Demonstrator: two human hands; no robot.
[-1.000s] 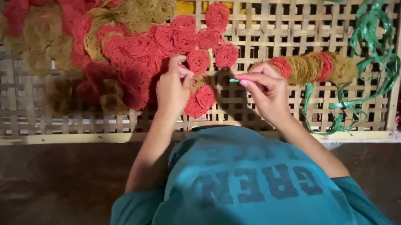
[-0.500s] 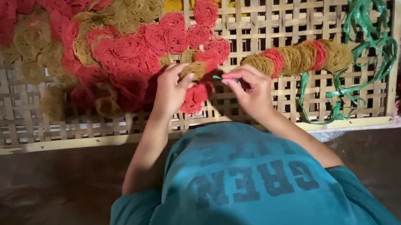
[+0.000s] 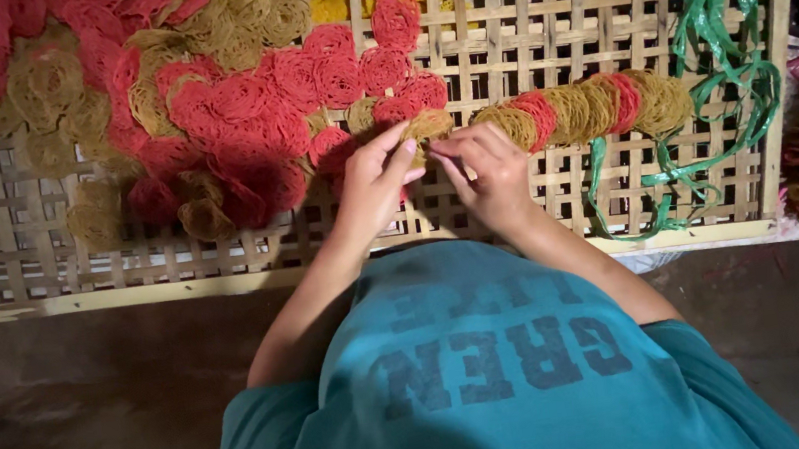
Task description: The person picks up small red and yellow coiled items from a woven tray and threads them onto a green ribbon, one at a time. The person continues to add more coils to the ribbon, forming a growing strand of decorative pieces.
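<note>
Your left hand [image 3: 377, 182] and right hand [image 3: 486, 169] both pinch a tan noodle disc [image 3: 429, 128], seemingly the stacked row's [image 3: 587, 110] nine-o'clock end, on the bamboo tray [image 3: 538, 209].

We find bare lattice on the woven bamboo tray [image 3: 537, 199] along its near edge, under and to either side of our hands; a strip at the far left, near the rim, lies bare too; the upper left is blocked by the heap of red and tan noodle discs [image 3: 206, 106], which spreads nearly to our left hand [image 3: 375, 187]; to the right of our right hand [image 3: 489, 169] the row of stacked discs [image 3: 587, 108] bars the way across; beyond it the green plastic strips [image 3: 721, 57] loop over the tray's right side; between row and heap, open weave shows toward the far rim.
</note>
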